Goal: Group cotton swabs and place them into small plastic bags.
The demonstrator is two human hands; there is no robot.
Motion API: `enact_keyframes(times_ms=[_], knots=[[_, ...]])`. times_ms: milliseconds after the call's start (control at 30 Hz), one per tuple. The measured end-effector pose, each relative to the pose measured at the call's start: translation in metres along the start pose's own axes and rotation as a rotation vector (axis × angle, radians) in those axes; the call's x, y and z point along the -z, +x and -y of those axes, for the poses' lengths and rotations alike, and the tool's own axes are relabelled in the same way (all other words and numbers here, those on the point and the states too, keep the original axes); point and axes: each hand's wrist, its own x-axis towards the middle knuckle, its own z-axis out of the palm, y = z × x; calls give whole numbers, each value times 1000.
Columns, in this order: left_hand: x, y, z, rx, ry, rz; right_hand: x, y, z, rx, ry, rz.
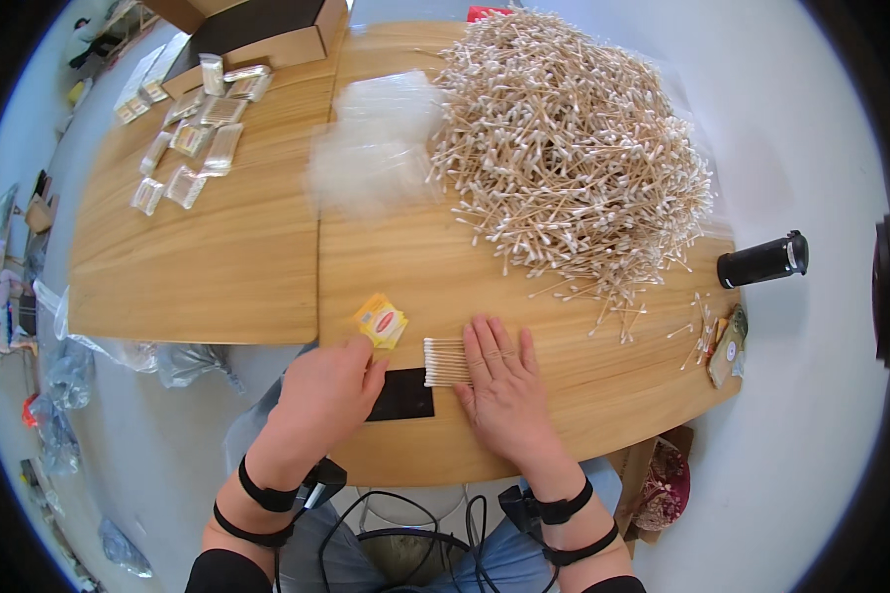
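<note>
My right hand (502, 387) lies flat, fingers stretched out, on a neat row of cotton swabs (445, 362). Their white tips stick out to the left of the hand, and the rest is under it. My left hand (328, 390) is closed, with fingers curled and thumb against them. Whatever it may be pinching is hidden. Just beyond its fingertips lie a few small yellow printed cards (382, 322), overlapping one another. Between the hands is a flat black rectangle (401, 395) on the table, beside the swab tips.
A large heap of loose swabs (574, 148) covers the far right. Clear plastic bags (376, 138) lie left of it. Packed swab bundles (204, 128) and a cardboard box (267, 38) sit at the far left. At the right edge are a black cylinder (761, 260) and a small packet (728, 356).
</note>
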Motion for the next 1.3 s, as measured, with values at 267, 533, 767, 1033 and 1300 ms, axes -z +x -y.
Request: enact_keyframes(times_ms=[267, 533, 767, 1033, 1300], knots=[[-38, -38, 26, 134, 24, -22, -5, 0, 35, 191, -6, 66], [-49, -39, 46, 79, -88, -135, -13, 1, 55, 233, 31, 99], [-37, -38, 55, 60, -427, -87, -15, 7, 65, 211, 12, 111], [-32, -36, 58, 47, -412, -132, -32, 7, 91, 209, -36, 92], [-41, -23, 86, -166, -57, -626, -33, 7, 104, 180, 60, 69]])
